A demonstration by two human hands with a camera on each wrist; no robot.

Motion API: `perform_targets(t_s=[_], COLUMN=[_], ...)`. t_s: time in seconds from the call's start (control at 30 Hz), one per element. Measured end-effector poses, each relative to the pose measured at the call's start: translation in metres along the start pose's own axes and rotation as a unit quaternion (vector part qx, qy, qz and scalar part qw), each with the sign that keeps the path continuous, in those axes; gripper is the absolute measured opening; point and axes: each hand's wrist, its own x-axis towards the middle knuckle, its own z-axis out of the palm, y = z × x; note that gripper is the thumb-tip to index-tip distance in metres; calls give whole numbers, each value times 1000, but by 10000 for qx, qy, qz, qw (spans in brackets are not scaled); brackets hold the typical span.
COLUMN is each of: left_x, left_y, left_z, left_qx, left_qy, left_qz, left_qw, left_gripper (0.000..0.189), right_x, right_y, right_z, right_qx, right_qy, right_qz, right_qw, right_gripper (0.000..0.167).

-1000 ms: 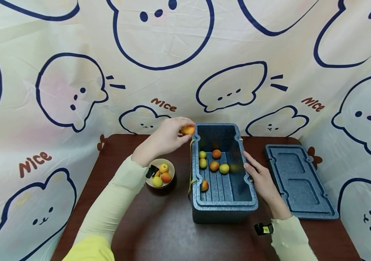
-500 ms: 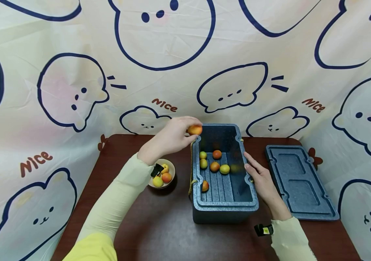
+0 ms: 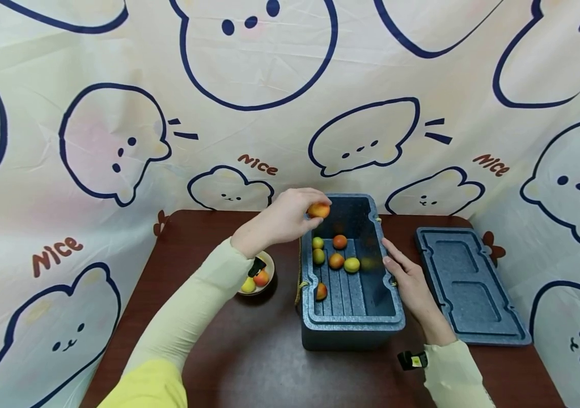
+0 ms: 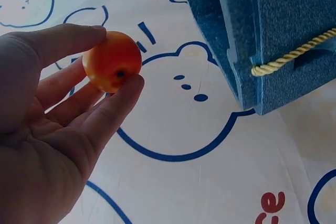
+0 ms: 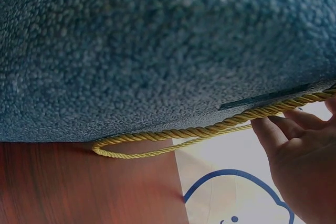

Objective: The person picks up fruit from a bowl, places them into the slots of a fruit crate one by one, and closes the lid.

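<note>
My left hand (image 3: 287, 215) pinches a small round orange-red fruit (image 3: 318, 210) between thumb and fingertips. It holds the fruit over the far left rim of a blue-grey foam box (image 3: 353, 326). In the left wrist view the fruit (image 4: 113, 60) shows a dark spot at one end. Several small fruits lie on the ribbed floor of the box, such as a yellow-green one (image 3: 352, 265) and an orange one (image 3: 336, 261). My right hand (image 3: 412, 283) rests with fairly straight fingers against the box's right side. In the right wrist view its fingertips are at a yellow rope handle (image 5: 210, 130).
Left of the box, a small bowl (image 3: 271, 265) holds more fruits, partly hidden by my left forearm. The box's lid (image 3: 473, 283) lies flat at the right on the dark brown table (image 3: 249, 362). A printed curtain (image 3: 269, 130) hangs behind and beside the table.
My left hand has moved right with the orange-red fruit, from beside the box's far left corner to over its rim. My right hand has stayed against the box.
</note>
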Motion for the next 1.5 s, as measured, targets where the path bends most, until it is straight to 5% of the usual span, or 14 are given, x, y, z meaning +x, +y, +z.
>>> perform_targets(t_s=[1.07,1.5], left_x=[20,27], left_y=[20,25], left_z=[32,42], left_qx=[321,295], left_qy=[-1039,-1506], left_qz=[301,193], left_qw=[9936,9880], left_gripper=[36,37], right_x=[0,0], right_y=[2,1], right_z=[1,1], right_qx=[105,91], right_qy=[-50,-79], right_qz=[81,173], right_qw=[9999,9998], right_gripper=[55,55])
